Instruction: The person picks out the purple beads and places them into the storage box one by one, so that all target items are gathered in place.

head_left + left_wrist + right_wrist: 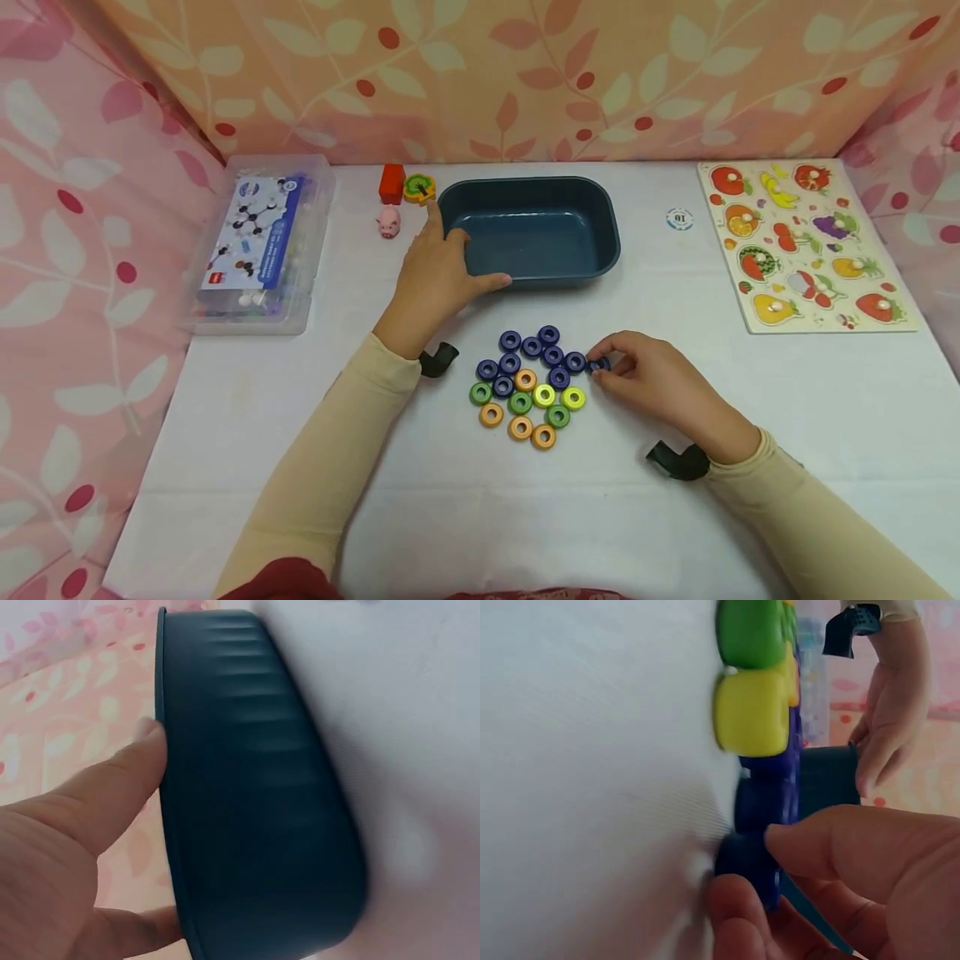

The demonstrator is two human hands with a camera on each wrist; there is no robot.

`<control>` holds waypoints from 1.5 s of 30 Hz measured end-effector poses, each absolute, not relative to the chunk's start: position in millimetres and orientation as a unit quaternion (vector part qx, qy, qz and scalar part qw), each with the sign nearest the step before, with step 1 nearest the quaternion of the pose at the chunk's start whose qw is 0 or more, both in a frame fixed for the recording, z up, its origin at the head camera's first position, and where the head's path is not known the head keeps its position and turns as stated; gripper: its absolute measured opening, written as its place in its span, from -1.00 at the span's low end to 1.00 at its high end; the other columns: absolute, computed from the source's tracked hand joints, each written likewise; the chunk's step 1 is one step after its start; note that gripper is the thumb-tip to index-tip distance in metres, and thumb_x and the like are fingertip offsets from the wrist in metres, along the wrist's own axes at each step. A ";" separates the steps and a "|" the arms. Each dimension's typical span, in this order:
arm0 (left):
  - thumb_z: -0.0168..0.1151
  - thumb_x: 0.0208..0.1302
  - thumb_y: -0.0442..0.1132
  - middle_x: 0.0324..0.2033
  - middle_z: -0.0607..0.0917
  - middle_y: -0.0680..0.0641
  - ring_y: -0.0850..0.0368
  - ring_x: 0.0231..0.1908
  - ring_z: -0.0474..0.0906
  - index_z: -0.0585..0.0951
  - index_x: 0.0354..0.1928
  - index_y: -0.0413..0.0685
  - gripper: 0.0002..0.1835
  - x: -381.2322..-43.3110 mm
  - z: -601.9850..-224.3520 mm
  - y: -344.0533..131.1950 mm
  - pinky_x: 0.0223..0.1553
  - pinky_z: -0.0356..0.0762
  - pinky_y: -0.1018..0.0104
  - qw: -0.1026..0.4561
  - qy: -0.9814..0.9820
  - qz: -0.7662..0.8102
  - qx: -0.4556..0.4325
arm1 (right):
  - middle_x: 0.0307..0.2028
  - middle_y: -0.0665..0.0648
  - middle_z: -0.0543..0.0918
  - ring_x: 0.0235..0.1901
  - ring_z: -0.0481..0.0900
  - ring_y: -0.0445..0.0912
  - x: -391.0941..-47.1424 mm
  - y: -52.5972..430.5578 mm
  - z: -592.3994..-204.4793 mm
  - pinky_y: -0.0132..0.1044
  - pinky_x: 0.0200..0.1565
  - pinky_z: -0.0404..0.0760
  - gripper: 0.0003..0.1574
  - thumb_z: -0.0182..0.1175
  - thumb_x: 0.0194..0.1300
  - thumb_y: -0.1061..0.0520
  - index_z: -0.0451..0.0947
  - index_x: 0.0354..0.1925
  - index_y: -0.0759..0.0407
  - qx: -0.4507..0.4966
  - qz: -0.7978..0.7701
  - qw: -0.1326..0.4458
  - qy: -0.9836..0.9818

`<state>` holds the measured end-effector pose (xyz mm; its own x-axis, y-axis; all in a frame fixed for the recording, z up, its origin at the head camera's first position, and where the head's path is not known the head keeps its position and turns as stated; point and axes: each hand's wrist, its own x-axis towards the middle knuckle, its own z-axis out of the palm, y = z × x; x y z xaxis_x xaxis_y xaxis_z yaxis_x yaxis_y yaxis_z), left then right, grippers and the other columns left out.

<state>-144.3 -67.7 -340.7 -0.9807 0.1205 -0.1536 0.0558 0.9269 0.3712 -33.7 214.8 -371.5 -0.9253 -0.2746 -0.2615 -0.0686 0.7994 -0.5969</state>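
Note:
A dark blue ring (597, 365) lies at the right end of a cluster of rings, pinched between the thumb and fingers of my right hand (660, 379). In the right wrist view this ring (746, 868) stands low on the white cloth, touching another blue one. The cluster holds several dark blue rings (510, 362), with green (520, 403), yellow (543, 395) and orange rings (521, 428) nearer to me. My left hand (438, 275) rests at the near left corner of a dark teal tub (528, 283), its fingers spread and thumb on the front rim.
A clear plastic case (318, 242) with a molecule label lies at the left. A red block (392, 183), a tree piece (420, 188) and a pink pig (388, 222) sit left of the tub. A fruit puzzle board (817, 250) lies at the right, a round sticker (679, 219) beside it.

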 end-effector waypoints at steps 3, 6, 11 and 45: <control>0.43 -0.06 0.43 0.58 -0.26 -0.28 -0.23 0.55 0.00 0.26 0.49 -0.17 0.20 -148.8 -336.3 -65.7 0.44 0.22 -0.09 0.116 0.974 0.194 0.019 | -0.23 0.03 0.72 -0.34 0.60 -0.15 -41.3 212.0 -361.5 -0.25 -0.31 0.52 -0.72 0.36 0.24 0.13 0.67 -0.05 -0.02 -0.093 -0.295 0.180 0.934; 0.48 -0.11 0.40 0.58 -0.25 -0.31 -0.24 0.54 0.01 0.07 0.56 -0.19 0.33 -154.5 -331.5 -63.5 0.43 0.23 -0.11 0.148 0.970 0.193 0.000 | -0.17 0.05 0.71 -0.31 0.60 -0.09 -52.6 207.0 -345.2 -0.24 -0.33 0.54 -0.71 0.34 0.26 0.12 0.66 -0.02 -0.03 -0.090 -0.296 0.179 0.934; 0.54 -0.14 0.34 0.57 -0.16 -0.34 -0.26 0.51 0.09 -0.03 0.58 -0.20 0.40 -163.9 -326.4 -61.4 0.45 0.21 -0.11 0.175 0.966 0.190 -0.011 | -0.06 0.10 0.70 -0.25 0.65 -0.05 -83.4 197.3 -318.0 -0.20 -0.32 0.57 -0.68 0.33 0.29 0.10 0.65 0.03 -0.03 -0.080 -0.321 0.147 0.932; 0.51 -0.15 0.39 0.55 -0.05 -0.39 -0.29 0.48 0.06 0.15 0.53 -0.23 0.32 -173.6 -319.1 -55.9 0.41 0.32 -0.04 0.183 0.974 0.129 0.009 | 0.51 0.06 0.24 0.31 0.50 -0.01 -207.3 150.3 -321.9 -0.12 0.39 0.39 -0.34 -0.02 0.57 -0.10 0.20 0.51 0.01 -0.016 -0.521 0.330 0.787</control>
